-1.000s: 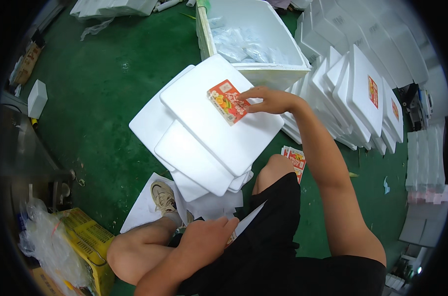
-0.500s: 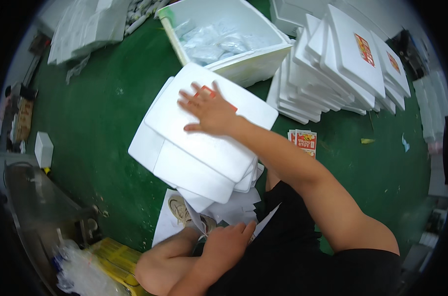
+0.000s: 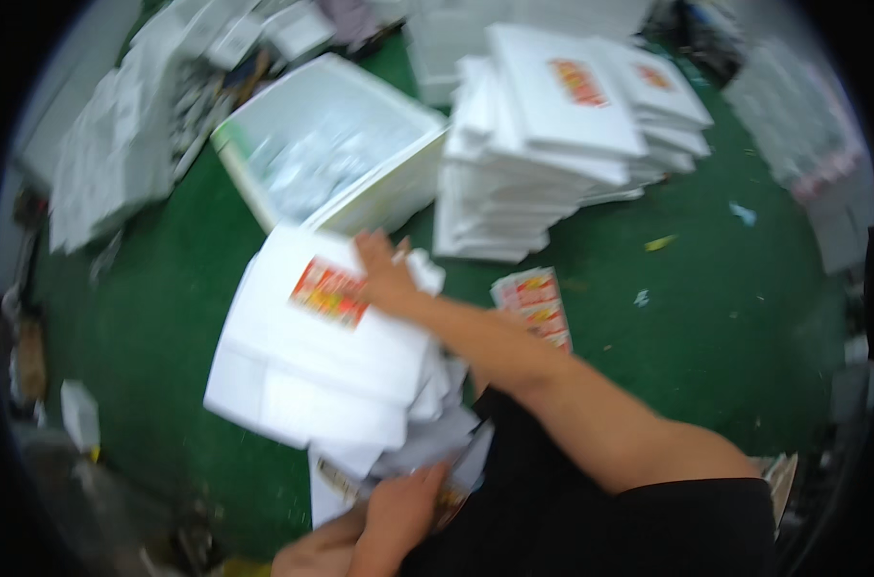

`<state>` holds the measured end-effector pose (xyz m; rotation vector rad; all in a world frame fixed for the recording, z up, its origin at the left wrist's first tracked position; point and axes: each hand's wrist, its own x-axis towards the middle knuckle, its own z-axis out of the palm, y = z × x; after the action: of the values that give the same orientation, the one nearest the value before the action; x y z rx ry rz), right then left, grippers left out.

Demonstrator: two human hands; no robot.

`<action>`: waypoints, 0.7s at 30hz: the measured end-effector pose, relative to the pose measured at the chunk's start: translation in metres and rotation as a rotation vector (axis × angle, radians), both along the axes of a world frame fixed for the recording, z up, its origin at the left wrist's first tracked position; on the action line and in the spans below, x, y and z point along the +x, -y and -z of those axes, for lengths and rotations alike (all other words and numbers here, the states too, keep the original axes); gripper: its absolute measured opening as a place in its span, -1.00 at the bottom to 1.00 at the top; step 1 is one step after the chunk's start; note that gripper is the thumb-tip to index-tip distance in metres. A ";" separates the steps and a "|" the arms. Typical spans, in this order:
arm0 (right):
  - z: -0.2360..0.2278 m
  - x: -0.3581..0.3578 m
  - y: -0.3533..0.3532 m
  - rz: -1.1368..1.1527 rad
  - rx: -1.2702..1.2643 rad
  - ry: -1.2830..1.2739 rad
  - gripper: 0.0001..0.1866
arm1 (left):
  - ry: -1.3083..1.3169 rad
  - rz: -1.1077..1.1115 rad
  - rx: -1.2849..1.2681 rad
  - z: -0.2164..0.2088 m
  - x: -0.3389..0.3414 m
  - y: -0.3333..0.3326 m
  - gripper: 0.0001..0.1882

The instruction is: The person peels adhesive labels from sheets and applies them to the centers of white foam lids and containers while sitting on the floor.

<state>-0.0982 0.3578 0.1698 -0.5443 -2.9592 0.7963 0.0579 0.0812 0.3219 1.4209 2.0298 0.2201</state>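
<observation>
Just left of the right grip [image 3: 386, 279], the nearer one, whose closure I can't tell, the red label [image 3: 324, 291] stretches lengthwise leftward.

Your foam lid [image 3: 322, 354] was plain white, its label [image 3: 329, 291] red, yellow and white; your clothing [image 3: 591, 524] was black, the floor [image 3: 620, 284] green, the stacked lids [image 3: 562, 123] white.

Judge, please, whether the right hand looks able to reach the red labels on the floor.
Probably yes: the red labels lie near the right hand; its forearm hides part of them, but nothing else seems to cover them.
</observation>
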 end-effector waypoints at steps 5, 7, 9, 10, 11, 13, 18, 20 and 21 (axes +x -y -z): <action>-0.027 0.007 -0.033 0.186 -0.125 0.272 0.10 | 0.062 -0.090 -0.069 -0.017 0.006 0.005 -0.61; -0.032 0.015 -0.055 0.084 -0.287 0.351 0.01 | 0.069 -0.055 -0.084 -0.021 0.005 -0.007 -0.58; -0.039 0.027 -0.068 0.032 -0.289 0.261 -0.09 | 0.072 -0.040 -0.083 -0.021 0.004 -0.013 -0.56; -0.048 0.034 -0.066 0.027 -0.219 0.135 -0.15 | 0.070 -0.046 -0.083 -0.020 0.004 -0.011 -0.56; -0.058 0.044 -0.063 0.022 -0.149 0.010 -0.21 | 0.069 -0.054 -0.082 -0.019 0.003 -0.010 -0.56; -0.089 0.064 -0.088 0.001 -0.410 -0.062 -0.26 | 0.073 -0.046 -0.092 -0.021 0.001 -0.005 -0.56; -0.224 0.159 -0.222 0.373 -0.490 -0.212 -0.19 | 0.141 -0.166 0.093 -0.022 -0.001 0.012 -0.59; -0.254 0.189 -0.302 0.578 -0.403 -0.232 -0.18 | 0.194 -0.187 0.318 -0.020 0.002 0.008 -0.63; -0.265 0.193 -0.326 0.651 -0.400 -0.253 -0.17 | 0.259 -0.240 0.294 -0.022 0.002 0.007 -0.64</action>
<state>0.0943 0.6834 0.4346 -1.2266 -2.1721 1.2368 0.0602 0.0740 0.3443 1.2353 2.0028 0.7919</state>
